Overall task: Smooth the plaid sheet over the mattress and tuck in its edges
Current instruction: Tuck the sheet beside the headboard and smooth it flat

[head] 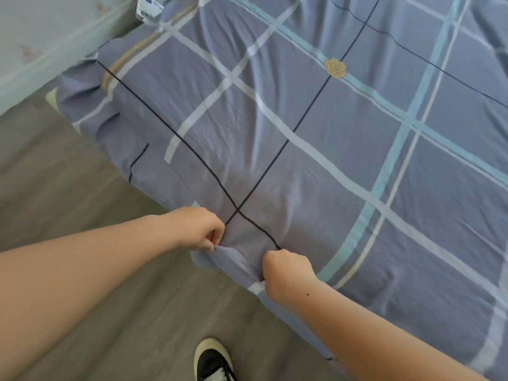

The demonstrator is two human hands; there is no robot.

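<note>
Two hands work the bed's near edge in my head view: my left hand (199, 229) and right hand (286, 270) each curl tight around a bunched fold of the sheet (316, 160), which lies wrinkled across the mattress, above the floor (82, 204) and my shoe (213, 361).

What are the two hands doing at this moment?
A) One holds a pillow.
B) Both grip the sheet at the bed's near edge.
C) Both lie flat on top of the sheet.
B: the left hand and the right hand each curl fingers round a bunched fold of the plaid sheet.
</note>
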